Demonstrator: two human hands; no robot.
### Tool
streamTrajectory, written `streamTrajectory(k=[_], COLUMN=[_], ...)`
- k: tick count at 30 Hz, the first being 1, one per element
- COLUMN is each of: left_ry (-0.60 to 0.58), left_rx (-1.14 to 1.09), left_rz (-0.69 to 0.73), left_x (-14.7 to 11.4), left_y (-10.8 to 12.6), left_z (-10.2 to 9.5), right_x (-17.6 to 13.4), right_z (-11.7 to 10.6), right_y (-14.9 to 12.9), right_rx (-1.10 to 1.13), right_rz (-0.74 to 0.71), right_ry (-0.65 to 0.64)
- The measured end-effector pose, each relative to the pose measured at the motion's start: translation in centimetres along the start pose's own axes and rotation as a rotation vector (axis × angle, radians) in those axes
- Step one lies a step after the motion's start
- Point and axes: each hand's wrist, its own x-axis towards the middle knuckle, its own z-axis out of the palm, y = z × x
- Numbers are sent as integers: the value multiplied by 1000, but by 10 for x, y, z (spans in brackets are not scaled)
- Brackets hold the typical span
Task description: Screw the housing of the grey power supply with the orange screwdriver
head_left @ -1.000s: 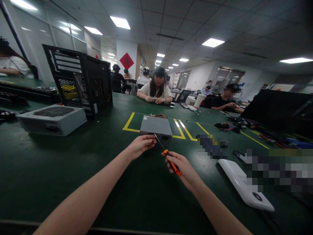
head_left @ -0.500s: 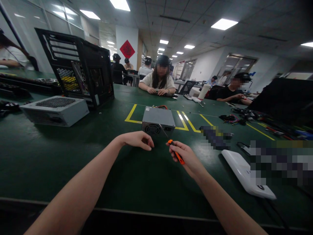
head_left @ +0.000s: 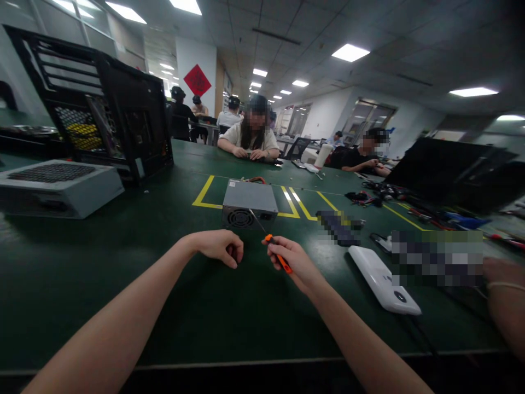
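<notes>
A screwdriver [head_left: 280, 259] with an orange and black handle is gripped in my right hand [head_left: 296, 261]. Its thin shaft points up and left, its tip appearing in front of a grey power supply unit [head_left: 251, 196]; I cannot tell whether it touches. The unit lies on the table with its fan grille and socket facing me, and cables show behind it. My left hand [head_left: 217, 246] is near the unit's front left corner, apart from it. Its fingers are curled inward with the thumb beneath; whatever they hold, if anything, is hidden.
A black computer case [head_left: 139, 120] and another power supply [head_left: 61, 189] stand on the left. Yellow tape marks the green table [head_left: 184, 317]. To the right lie a white device [head_left: 381, 279], cables [head_left: 369, 200] and a co-worker's arm [head_left: 506, 301]. A person [head_left: 250, 131] sits opposite.
The camera view has turned right, so things appear further left. My left hand's fingers look more curled. The screwdriver stays in my right hand. Another person's arm has entered at the right edge.
</notes>
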Motion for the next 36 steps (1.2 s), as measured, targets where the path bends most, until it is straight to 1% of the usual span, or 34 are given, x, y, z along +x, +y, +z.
streamTrajectory(k=[7, 12, 17, 23, 25, 28, 31, 36], left_ry=[-15, -44, -35, -1, 32, 88, 93, 98], left_rx=[51, 42, 81, 32, 22, 71, 122, 115], left_rz=[60, 93, 133, 93, 58, -14, -43, -44], left_x=[4, 7, 13, 16, 16, 13, 10, 9], left_y=[-3, 4, 8, 5, 4, -1, -7, -12], left_z=[4, 8, 14, 17, 16, 11, 6, 4], right_x=[0, -1, -2, -2, -1, 0, 1, -1], right_z=[-1, -1, -2, -3, -4, -5, -5, -5], right_y=[0, 0, -2, -1, -1, 0, 0, -2], right_rx=[2, 8, 16, 14, 13, 15, 17, 17], right_rz=[-1, -7, -19, -20, -19, -18, -15, -8], right_ry=[-4, -16, -17, -10, -6, -2, -2, -11])
